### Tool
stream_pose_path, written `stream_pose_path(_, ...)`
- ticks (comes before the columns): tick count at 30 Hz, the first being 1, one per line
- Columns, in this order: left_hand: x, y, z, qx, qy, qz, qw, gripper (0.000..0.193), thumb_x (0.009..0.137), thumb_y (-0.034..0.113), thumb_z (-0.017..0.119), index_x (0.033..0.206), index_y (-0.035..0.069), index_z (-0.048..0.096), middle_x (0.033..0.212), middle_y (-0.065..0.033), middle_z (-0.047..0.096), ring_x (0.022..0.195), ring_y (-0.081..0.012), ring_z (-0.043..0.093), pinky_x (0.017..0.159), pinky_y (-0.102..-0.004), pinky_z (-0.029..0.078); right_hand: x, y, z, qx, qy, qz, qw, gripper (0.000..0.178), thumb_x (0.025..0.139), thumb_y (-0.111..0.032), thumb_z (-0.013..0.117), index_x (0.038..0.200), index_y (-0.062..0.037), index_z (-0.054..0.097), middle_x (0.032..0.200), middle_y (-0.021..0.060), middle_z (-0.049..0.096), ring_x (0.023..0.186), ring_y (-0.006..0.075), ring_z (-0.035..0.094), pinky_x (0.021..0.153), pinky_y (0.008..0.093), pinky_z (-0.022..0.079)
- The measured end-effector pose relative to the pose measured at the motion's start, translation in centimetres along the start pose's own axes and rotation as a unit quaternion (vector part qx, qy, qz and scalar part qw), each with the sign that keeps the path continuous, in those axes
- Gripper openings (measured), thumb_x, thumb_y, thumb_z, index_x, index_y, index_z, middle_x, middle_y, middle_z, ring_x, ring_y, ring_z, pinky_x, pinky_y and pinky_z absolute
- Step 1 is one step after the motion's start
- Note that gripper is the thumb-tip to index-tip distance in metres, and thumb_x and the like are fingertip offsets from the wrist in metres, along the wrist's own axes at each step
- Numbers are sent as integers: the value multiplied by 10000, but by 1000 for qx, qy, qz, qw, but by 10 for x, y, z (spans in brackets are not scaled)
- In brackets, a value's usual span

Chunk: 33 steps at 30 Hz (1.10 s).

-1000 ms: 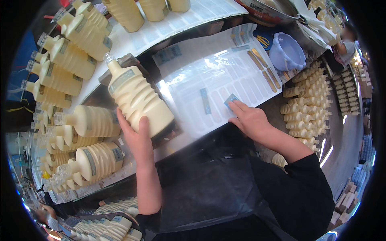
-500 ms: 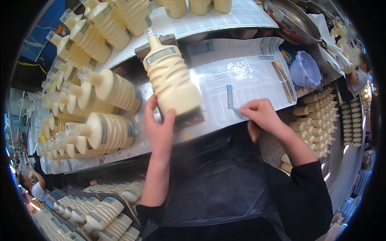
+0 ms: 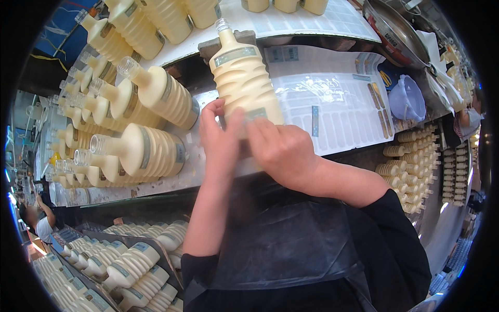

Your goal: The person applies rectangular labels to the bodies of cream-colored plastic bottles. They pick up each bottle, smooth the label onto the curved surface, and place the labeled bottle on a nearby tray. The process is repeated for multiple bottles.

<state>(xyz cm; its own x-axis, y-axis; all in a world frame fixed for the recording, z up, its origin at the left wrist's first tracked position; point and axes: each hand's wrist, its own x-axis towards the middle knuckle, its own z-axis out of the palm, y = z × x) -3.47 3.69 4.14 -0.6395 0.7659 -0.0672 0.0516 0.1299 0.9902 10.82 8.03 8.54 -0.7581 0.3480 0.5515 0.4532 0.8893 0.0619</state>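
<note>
A cream-coloured ridged bottle [image 3: 243,78] with a clear threaded neck lies tilted on its back on a dark rest, a grey-green label band near its shoulder. My left hand [image 3: 218,135] holds the bottle's lower left side, fingers at the edge and thumb over the front; it is partly blurred. The fingers of my right hand [image 3: 283,151] are pinched together at a small grey-green label [image 3: 255,114] low on the bottle's front. The fingertips themselves are mostly hidden. To the right, one blue-grey label strip [image 3: 315,121] remains on a white backing sheet [image 3: 296,130].
Similar filled bottles [image 3: 163,96] lie in rows on the left of the bench. More bottles [image 3: 140,260] fill crates at lower left and stacks [image 3: 408,161] at right. A lavender bucket [image 3: 407,99] and a large metal pan [image 3: 397,31] stand at the bench's right side.
My right hand has moved left from the backing sheet to the bottle's lower front. My left thumb has shifted up over the bottle. The whole view has shifted slightly.
</note>
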Motion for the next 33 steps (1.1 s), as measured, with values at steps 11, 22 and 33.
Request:
stream_pose_path(11, -10, -27, 0, -129, -8, 27, 991, 540, 918, 208, 716, 1399, 44, 531, 1277, -123, 513, 1232, -241, 495, 1101, -391, 391, -16, 40, -12, 292, -84, 288, 908, 423, 898, -250, 759, 1196, 21, 630, 816, 96, 648, 709, 283, 664, 649, 379, 528)
stream_pose_path(22, -18, -20, 11, -80, 1, 33, 996, 633, 887, 129, 740, 1455, 47, 472, 1342, -121, 477, 1301, -239, 470, 1122, -388, 393, -7, 53, 23, 387, -139, 429, 805, 704, 768, -333, 853, 1297, -11, 518, 751, 2, 497, 682, 125, 518, 639, 306, 467)
stream_pose_path(33, -17, -21, 10, -100, -10, 35, 994, 627, 901, 112, 738, 1460, 49, 461, 1375, -120, 467, 1318, -225, 463, 1120, -376, 398, -7, 52, 23, 394, -129, 428, 803, 708, 766, -342, 860, 1289, -13, 516, 745, -9, 483, 682, 107, 505, 634, 286, 452)
